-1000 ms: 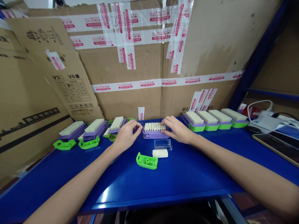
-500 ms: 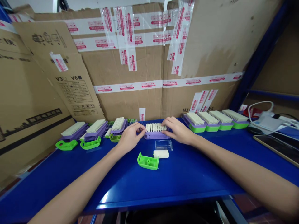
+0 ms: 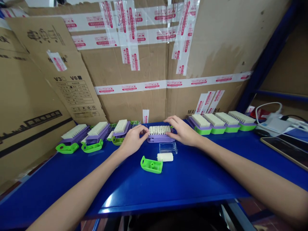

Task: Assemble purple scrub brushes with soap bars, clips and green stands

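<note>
A purple brush with cream bristles facing up lies on the blue table between my hands. My left hand is at its left end, thumb and forefinger pinched together; what they hold, if anything, is too small to make out. At the right end is my right hand, fingers apart, its thumb by the brush's edge and the forefinger raised behind the bristles. Just in front of the brush sit a clear plastic box, a cream block and a green shell.
Several purple brushes with detached green shells line the left back. More green-and-purple brushes stand at the right back. A phone, white cables and a charger lie at the far right. Cardboard walls the table's back.
My right hand has opened, its forefinger lifting away from the bristles. The left hand keeps its pinch at the brush's left end. The whole view has shifted slightly.
</note>
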`<state>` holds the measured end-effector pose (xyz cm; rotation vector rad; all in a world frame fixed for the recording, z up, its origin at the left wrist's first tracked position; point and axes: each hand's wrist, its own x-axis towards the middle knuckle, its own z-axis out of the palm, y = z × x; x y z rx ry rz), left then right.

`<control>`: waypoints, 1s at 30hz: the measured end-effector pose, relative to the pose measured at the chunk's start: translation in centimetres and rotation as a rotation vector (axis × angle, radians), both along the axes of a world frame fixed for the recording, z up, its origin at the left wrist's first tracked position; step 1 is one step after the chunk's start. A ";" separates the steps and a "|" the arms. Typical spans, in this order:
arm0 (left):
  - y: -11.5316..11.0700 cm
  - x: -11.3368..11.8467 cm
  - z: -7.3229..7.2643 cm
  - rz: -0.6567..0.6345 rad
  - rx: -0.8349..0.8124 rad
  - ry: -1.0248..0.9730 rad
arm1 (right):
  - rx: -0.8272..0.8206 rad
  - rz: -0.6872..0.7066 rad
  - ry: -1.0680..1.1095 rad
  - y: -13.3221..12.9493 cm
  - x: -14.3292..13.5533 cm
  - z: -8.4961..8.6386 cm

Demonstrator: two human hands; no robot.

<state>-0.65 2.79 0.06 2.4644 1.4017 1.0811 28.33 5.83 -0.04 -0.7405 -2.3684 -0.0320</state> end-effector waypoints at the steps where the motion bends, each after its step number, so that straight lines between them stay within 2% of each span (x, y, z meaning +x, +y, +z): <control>1: 0.0 0.1 0.0 -0.005 -0.010 -0.001 | 0.000 -0.003 -0.009 0.1 0.0 0.0; 9: -0.5 0.5 0.0 -0.079 -0.051 -0.006 | -0.048 -0.052 -0.216 1.5 0.4 -1.0; 15: -0.6 0.3 0.3 -0.080 -0.008 0.063 | -0.069 -0.061 -0.206 1.7 1.1 -0.9; 22: -1.2 0.5 0.6 -0.178 -0.060 0.075 | -0.076 -0.066 -0.201 1.7 1.4 -0.8; 30: -1.3 -0.3 0.9 -0.121 0.030 0.219 | -0.062 -0.071 -0.205 1.8 1.7 -0.8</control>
